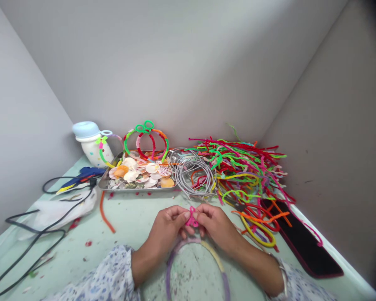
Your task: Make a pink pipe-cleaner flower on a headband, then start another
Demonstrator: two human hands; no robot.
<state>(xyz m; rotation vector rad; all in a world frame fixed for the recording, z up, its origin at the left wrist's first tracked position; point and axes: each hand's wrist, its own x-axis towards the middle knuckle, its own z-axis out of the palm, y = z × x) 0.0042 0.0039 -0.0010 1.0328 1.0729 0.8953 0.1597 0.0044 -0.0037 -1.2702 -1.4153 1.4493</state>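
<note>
Working on small bright-pink chenille-stem piece [192, 218], held raised between both hands at near-meeting fingertips, over pale green bench [131, 221]. Pinching its left side with left hand [168, 225], thumb against curled fingers; pinching its right side with right hand [217, 226] in mirrored grip. Step in hand, judged from grip: bending or twisting the fuzzy stem into shape. For next move, would need to keep both pinches firm while tightening the twist, without flattening the loops.

Looks compact and looped, with narrow peak rising between the thumbs and wider part below. Possibly bow or flower; cannot tell which, being partly covered by fingertips.

Just on near side of both hands: wrapped headband [188, 241] in lilac, pink, cream and purple, with ends cut off by the frame.

Ahead and left of left hand: metal tray [141, 190] of seashells [138, 171]; nearer, loose orange stem [105, 215]. Farther left: white bottle [95, 151] with pale blue lid. Straight ahead of both hands: coil of grey wire [181, 179]. Beyond right hand: tangled heap of multicoloured chenille stems [244, 163].
</note>
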